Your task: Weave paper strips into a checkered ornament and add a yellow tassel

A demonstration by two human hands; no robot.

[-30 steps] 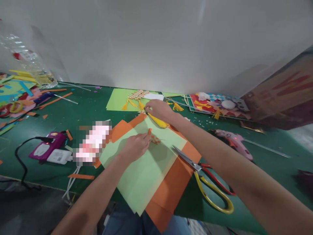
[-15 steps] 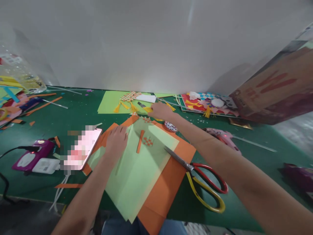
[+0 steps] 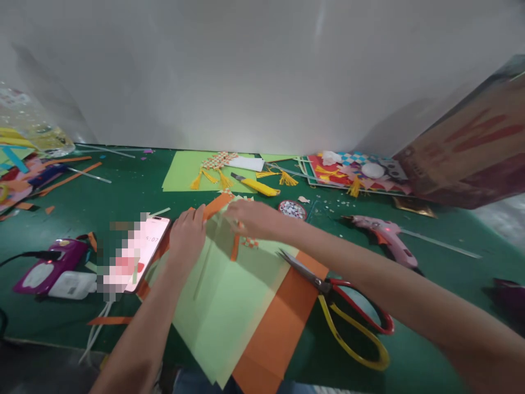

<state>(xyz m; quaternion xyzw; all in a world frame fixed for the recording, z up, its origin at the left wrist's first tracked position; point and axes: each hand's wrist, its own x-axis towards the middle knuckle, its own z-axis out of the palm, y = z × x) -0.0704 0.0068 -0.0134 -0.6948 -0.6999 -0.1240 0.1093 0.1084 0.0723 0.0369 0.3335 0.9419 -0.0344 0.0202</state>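
Observation:
My left hand lies flat, fingers stretched, on the left edge of a light green paper sheet that lies over an orange sheet. My right hand reaches in from the right, its fingers closed in a pinch at the top of a narrow orange paper strip. Just below that hand, a small orange-and-green woven patch rests on the green sheet. A yellow utility knife lies free behind the hands.
Red-and-yellow scissors lie on the orange sheet's right edge. A phone and a purple device sit left, a pink glue gun right, a small round tin behind. A cardboard box stands far right; paper scraps lie far left.
My right hand has left the yellow knife at the back and come back onto the orange strip. My left hand slid left to the green sheet's edge.

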